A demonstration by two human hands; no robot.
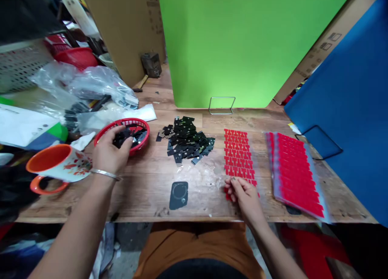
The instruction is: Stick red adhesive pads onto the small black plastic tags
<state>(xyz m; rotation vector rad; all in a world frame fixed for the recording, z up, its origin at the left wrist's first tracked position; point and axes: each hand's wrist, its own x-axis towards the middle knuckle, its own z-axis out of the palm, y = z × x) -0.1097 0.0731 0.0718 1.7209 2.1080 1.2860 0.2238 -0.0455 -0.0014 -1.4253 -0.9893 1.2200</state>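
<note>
My left hand point(110, 152) reaches over the near rim of a small red plastic basket point(145, 141) holding small dark pieces. Its thumb and forefinger are apart, with dark pieces visible between them; the other fingers are partly hidden. My right hand point(244, 196) rests at the lower end of a sheet of red T-shaped stickers point(238, 149) on the table. Its thumb and fingers are pressed together in a pinch, and whatever may be between them is too small to make out. Between the hands lies a loose pile of flat black pieces point(188, 139).
Right of the red sheet is a stack of similar sheets point(297, 172). A dark flat patch point(178, 195) lies near the front edge. An orange-and-white mug point(65, 164) stands left. Green point(242, 49) and blue point(342, 109) panels rise behind, beside plastic bags point(91, 83) and a metal block point(151, 65).
</note>
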